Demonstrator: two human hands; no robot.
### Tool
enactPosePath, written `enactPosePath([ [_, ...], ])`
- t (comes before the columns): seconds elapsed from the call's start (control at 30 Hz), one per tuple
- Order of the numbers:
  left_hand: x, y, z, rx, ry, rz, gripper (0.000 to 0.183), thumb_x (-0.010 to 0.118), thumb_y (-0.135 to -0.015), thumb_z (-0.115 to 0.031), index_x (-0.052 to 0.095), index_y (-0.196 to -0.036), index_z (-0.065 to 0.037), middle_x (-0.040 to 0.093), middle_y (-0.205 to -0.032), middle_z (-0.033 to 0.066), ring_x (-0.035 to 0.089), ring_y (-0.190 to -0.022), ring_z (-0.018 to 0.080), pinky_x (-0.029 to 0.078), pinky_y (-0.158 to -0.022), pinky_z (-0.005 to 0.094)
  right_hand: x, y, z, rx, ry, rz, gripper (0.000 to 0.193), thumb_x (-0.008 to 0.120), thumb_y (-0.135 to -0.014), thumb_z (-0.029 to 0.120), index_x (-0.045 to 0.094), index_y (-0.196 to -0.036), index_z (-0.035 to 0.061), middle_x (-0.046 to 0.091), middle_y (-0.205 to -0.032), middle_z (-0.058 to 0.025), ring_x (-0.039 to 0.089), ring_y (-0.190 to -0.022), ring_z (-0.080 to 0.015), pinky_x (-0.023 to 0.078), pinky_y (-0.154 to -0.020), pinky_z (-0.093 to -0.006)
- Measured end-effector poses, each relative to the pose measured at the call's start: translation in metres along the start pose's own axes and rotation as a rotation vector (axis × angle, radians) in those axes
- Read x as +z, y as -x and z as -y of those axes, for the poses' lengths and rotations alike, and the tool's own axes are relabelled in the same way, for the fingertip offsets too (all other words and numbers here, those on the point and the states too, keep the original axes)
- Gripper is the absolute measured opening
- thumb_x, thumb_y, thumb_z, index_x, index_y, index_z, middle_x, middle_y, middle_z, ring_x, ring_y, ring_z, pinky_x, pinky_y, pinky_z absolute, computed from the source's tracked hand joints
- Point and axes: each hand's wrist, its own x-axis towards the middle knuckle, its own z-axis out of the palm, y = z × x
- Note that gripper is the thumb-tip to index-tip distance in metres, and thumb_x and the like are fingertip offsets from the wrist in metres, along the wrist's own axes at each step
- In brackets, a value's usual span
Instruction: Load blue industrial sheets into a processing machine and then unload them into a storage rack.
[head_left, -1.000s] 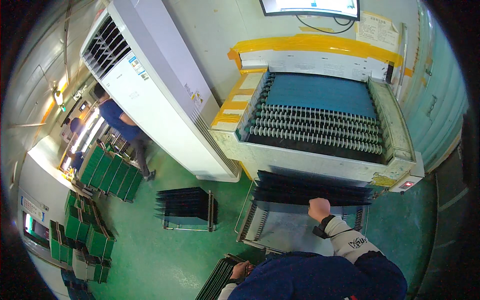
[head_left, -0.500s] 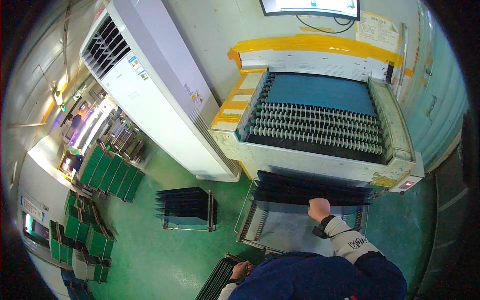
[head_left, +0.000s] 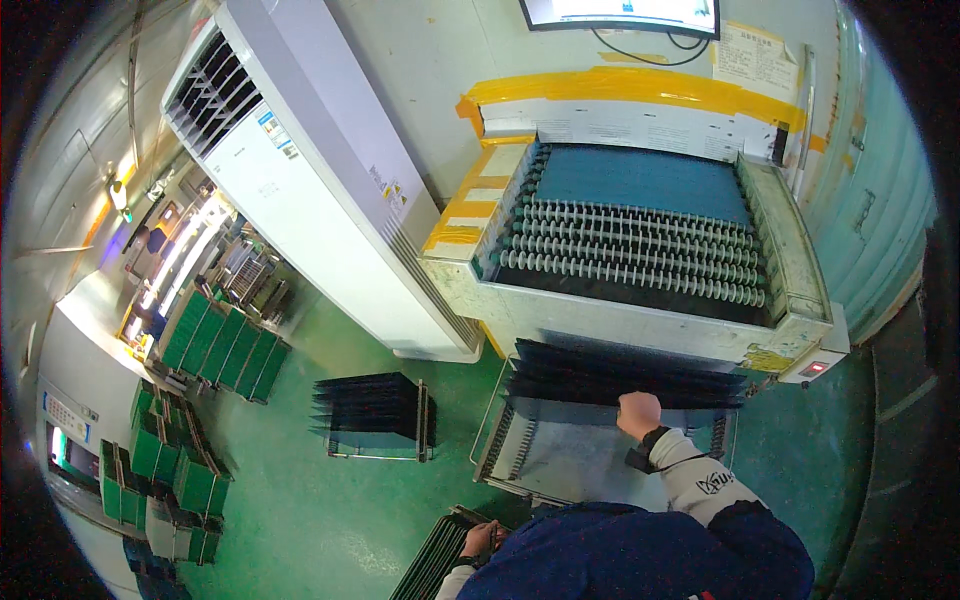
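My right hand (head_left: pixel 638 414) is closed, with its knuckles up, at the near edge of a row of thin dark panels (head_left: pixel 610 378). It appears to grip the top edge of the nearest panel. The panels lean in a wire rack (head_left: pixel 493 440) on the floor in front of me. Low in the view, my left hand (head_left: pixel 482 540) is curled at the end of another rack (head_left: pixel 437 560) filled with upright dark panels. Its fingers are partly hidden, and what they hold is unclear. My dark blue clothing covers the bottom middle.
Beyond the panels stands a roller conveyor (head_left: pixel 635 255) carrying a blue sheet (head_left: pixel 640 185). A tall white air conditioner (head_left: pixel 310 190) is at its left. A smaller panel rack (head_left: pixel 375 415) stands on the green floor (head_left: pixel 285 480). Green-panel racks (head_left: pixel 225 345) line the left.
Both hands and the nearby panels stay almost exactly in place. Far off at the left, a person has shifted slightly.
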Motion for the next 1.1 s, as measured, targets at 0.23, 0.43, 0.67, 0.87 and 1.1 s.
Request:
enactPosePath([
  [0.23,0.013,0.011,-0.006,-0.038,0.031,0.067,0.021,0.053,-0.091,-0.022,0.06,-0.093,-0.003,0.062,-0.076,0.0049,0.061,-0.068,0.0161,0.047,-0.059,0.0281,0.0,0.005,-0.013,-0.061,-0.021,0.088,0.021,0.062,-0.07,0.026,0.069,-0.074,0.0071,0.065,-0.073,-0.0162,0.063,-0.074,-0.035,0.049,-0.066,-0.0473],
  [0.43,-0.027,-0.01,0.021,0.016,0.061,0.121,0.019,0.052,-0.09,-0.018,0.06,-0.09,0.0,0.064,-0.076,0.008,0.063,-0.067,0.0179,0.049,-0.058,0.0287,-0.012,0.014,0.003,-0.219,-0.049,0.158,0.018,0.063,-0.074,0.024,0.069,-0.08,0.0076,0.064,-0.073,-0.0164,0.062,-0.073,-0.0357,0.049,-0.066,-0.0477],
  [0.67,0.003,0.02,-0.014,0.296,-0.28,-0.066,0.021,0.051,-0.09,-0.017,0.059,-0.085,0.003,0.063,-0.072,0.0092,0.062,-0.06,0.019,0.05,-0.055,0.0298,-0.107,0.043,0.023,-0.242,-0.133,0.126,0.026,0.067,-0.073,0.027,0.07,-0.089,0.007,0.065,-0.077,-0.0172,0.062,-0.075,-0.0361,0.049,-0.067,-0.0459],
  [0.87,0.02,0.034,-0.035,0.029,0.126,0.099,0.017,0.055,-0.09,-0.02,0.055,-0.085,-0.003,0.06,-0.07,0.0057,0.058,-0.057,0.0166,0.048,-0.05,0.0293,-0.177,0.054,0.009,-0.212,-0.217,-0.085,0.025,0.069,-0.072,0.031,0.069,-0.084,0.009,0.064,-0.075,-0.018,0.063,-0.076,-0.0333,0.049,-0.064,-0.045],
  [1.1,0.011,0.019,-0.028,0.005,0.053,0.014,0.014,0.057,-0.089,-0.018,0.053,-0.084,-0.006,0.056,-0.068,0.0039,0.057,-0.057,0.0157,0.045,-0.049,0.0278,-0.217,0.055,-0.004,0.244,-1.46,-0.374,0.026,0.072,-0.078,0.02,0.066,-0.094,-0.0007,0.066,-0.08,-0.0031,0.059,-0.073,-0.0152,0.046,-0.071,-0.0325],
])
